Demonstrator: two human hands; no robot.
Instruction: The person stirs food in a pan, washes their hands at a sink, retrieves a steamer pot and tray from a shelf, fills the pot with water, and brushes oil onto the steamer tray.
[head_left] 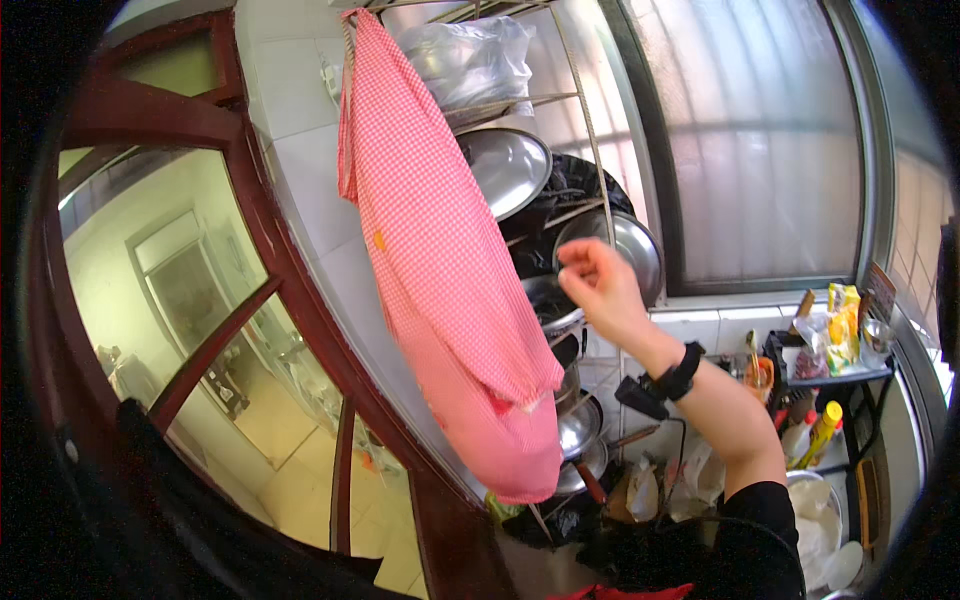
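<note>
My right hand (605, 295) is raised in front of a metal shelf rack, its fingers loosely bent and thumb apart from them. Nothing shows in its grasp. A black strap with a small device (660, 385) goes round that wrist. Left of the hand, a pink-and-white checked cloth garment, apron-like (440, 260), hangs in long folds from the top of the rack; a gap separates it from my fingers. Behind the hand stands a round metal lid or pan (635, 255). My left hand is out of the picture; dark fabric fills the lower left.
The rack (585, 110) holds a clear plastic bag (470, 60), a large steel basin (510, 175) and several pots. A dark red framed glass door (260, 310) stands at left. To the right are a frosted window (750, 150) and a small shelf (840, 378) with packets and bottles.
</note>
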